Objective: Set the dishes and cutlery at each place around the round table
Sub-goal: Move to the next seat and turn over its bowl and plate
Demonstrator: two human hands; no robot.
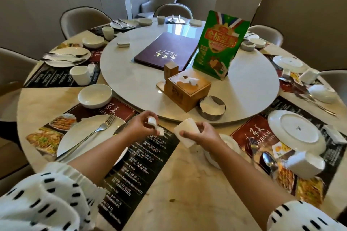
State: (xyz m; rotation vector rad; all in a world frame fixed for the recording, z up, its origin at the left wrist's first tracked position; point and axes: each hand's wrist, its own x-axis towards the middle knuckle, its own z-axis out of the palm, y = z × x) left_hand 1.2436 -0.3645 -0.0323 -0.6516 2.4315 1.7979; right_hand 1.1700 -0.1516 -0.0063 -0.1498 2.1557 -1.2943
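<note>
Mid-setting the near place: right hand gripping a white cup, left hand pinching a small white piece; next, cup down beside the near-left plate.

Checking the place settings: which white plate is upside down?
The plate at near right, base ring and maker's mark up. The near-left plate faces up, carrying a fork.

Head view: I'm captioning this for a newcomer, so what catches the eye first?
The tall green bag standing on the round turntable beside a dark menu. Nearer, the right hand holds a white cup, the left hand something small and white.
</note>
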